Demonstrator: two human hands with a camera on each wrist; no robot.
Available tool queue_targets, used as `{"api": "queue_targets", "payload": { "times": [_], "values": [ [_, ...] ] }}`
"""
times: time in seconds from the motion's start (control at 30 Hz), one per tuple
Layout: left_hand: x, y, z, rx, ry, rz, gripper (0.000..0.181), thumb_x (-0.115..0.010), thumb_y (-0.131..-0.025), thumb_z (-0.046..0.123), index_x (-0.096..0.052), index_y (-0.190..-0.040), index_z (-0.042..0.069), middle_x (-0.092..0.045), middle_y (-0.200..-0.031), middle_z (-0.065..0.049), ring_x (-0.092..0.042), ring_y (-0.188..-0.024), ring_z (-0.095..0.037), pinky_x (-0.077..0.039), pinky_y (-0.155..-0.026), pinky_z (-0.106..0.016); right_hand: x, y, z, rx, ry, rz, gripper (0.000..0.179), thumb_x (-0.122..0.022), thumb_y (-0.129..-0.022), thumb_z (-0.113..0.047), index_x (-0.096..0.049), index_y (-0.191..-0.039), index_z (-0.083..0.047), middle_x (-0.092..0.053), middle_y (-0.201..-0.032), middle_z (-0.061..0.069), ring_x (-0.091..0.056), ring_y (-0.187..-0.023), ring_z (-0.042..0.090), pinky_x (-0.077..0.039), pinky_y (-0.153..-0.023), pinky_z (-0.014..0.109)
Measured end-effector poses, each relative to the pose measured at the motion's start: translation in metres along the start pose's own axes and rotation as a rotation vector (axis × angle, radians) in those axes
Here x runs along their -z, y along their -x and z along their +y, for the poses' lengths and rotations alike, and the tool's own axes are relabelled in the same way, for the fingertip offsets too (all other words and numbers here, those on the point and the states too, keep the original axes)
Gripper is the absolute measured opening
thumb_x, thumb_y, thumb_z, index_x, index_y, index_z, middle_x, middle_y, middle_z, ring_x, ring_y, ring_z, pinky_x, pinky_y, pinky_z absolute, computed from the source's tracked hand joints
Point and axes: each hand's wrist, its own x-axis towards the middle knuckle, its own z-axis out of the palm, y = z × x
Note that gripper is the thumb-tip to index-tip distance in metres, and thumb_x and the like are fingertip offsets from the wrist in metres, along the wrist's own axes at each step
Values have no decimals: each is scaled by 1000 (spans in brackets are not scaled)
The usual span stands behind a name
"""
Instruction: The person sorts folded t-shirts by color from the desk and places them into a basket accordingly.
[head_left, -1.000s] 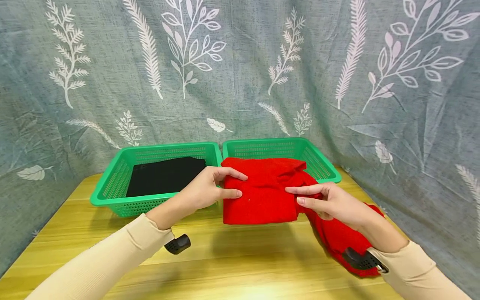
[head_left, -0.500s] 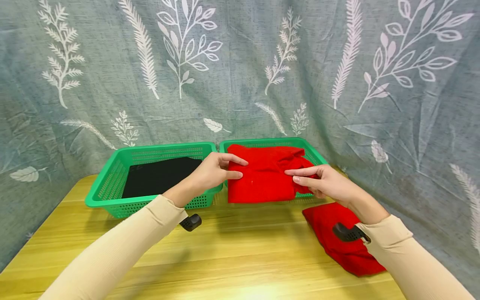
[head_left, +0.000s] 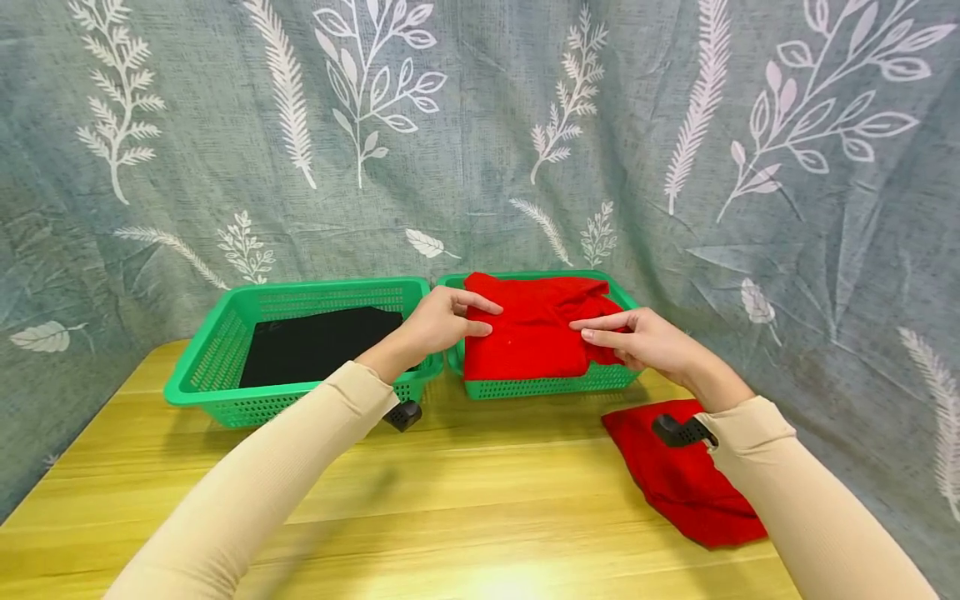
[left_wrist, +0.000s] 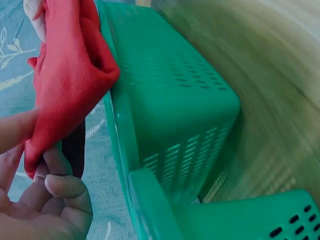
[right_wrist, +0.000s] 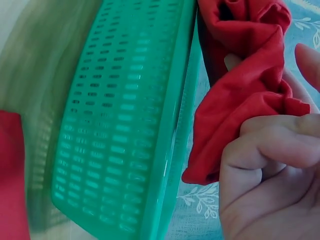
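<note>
A folded red cloth (head_left: 528, 337) is held flat between both hands, over the right green basket (head_left: 555, 387). My left hand (head_left: 438, 321) pinches its left edge; in the left wrist view the thumb lies on top of the cloth (left_wrist: 67, 85) and curled fingers are beneath. At the opposite edge my right hand (head_left: 652, 343) grips bunched folds, and the right wrist view shows its fingers curled under the cloth (right_wrist: 255, 85). Both wrist views show the cloth right beside the basket's rim. Most of the basket's inside is hidden by the cloth.
Left of it stands another green basket (head_left: 225, 398) with a folded black cloth (head_left: 315, 346) inside. A second red cloth (head_left: 675, 475) lies on the wooden table (head_left: 450, 508), partly behind my right forearm. A patterned grey-green curtain (head_left: 480, 150) hangs behind the baskets.
Both hands have carried the folded red cloth forward, away from me, from above the table to over the right basket. The other red cloth has stayed on the table.
</note>
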Motion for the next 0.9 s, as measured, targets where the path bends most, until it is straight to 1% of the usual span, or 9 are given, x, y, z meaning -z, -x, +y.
{"api": "queue_targets", "payload": {
  "times": [0.13,0.2,0.27,0.4,0.53,0.63,0.73,0.83,0.9],
  "values": [
    [-1,-8,2,-11,0,12,29,-76,-101,12,-81,-128,22,-70,-135,-6,-63,-110,-24,-40,-69,-34,6,-5,-1,0,13,6,48,-72,-105,-32,-67,-148,-11,-22,-58,-6,-14,-61,16,-23,-56,27],
    [-1,-12,2,-10,-5,18,29,-75,-101,12,-81,-128,21,-72,-132,-7,-61,-105,-24,-36,-66,-33,8,-8,-2,4,29,13,48,-72,-105,-32,-67,-147,-11,-23,-57,-7,-15,-60,16,-25,-56,25],
    [-1,-15,3,-4,-12,23,29,-75,-101,13,-81,-128,21,-71,-132,-7,-60,-106,-24,-35,-65,-32,11,-10,-3,3,44,18,48,-72,-105,-33,-67,-148,-12,-24,-56,-7,-15,-59,16,-26,-56,25],
    [-1,-20,3,14,-2,28,28,-75,-101,12,-80,-128,20,-67,-140,-6,-62,-118,-26,-40,-70,-32,14,-16,-4,-6,60,23,49,-73,-104,-33,-67,-148,-14,-24,-56,-8,-14,-59,15,-26,-55,26],
    [-2,-25,2,18,-4,48,29,-76,-100,11,-81,-127,21,-60,-152,-5,-57,-135,-29,-45,-76,-34,16,-24,-1,-14,61,32,49,-76,-102,-32,-67,-148,-15,-31,-57,-9,-18,-56,13,-25,-54,26],
    [-4,-29,0,19,-17,54,32,-76,-99,9,-80,-128,21,-57,-156,-6,-54,-140,-30,-45,-76,-34,16,-29,2,-25,69,44,49,-78,-101,-30,-68,-147,-16,-37,-59,-9,-22,-54,10,-26,-53,25],
    [-6,-31,-3,27,-17,52,34,-76,-99,6,-79,-130,19,-57,-155,-8,-56,-132,-29,-41,-71,-33,16,-35,5,-37,82,50,50,-79,-100,-30,-69,-147,-17,-40,-59,-11,-23,-54,10,-26,-53,26],
    [-8,-34,-5,27,-18,58,36,-75,-98,4,-78,-131,18,-59,-150,-9,-56,-114,-25,-38,-67,-32,16,-40,7,-42,106,59,50,-80,-99,-30,-69,-146,-18,-56,-64,-12,-22,-53,10,-27,-53,26],
    [-10,-36,-7,21,-26,65,36,-74,-98,3,-78,-131,17,-63,-140,-11,-51,-98,-23,-37,-65,-31,16,-43,8,-46,123,68,49,-80,-99,-30,-70,-146,-19,-66,-72,-9,-21,-53,10,-26,-52,26]
  ]
}}
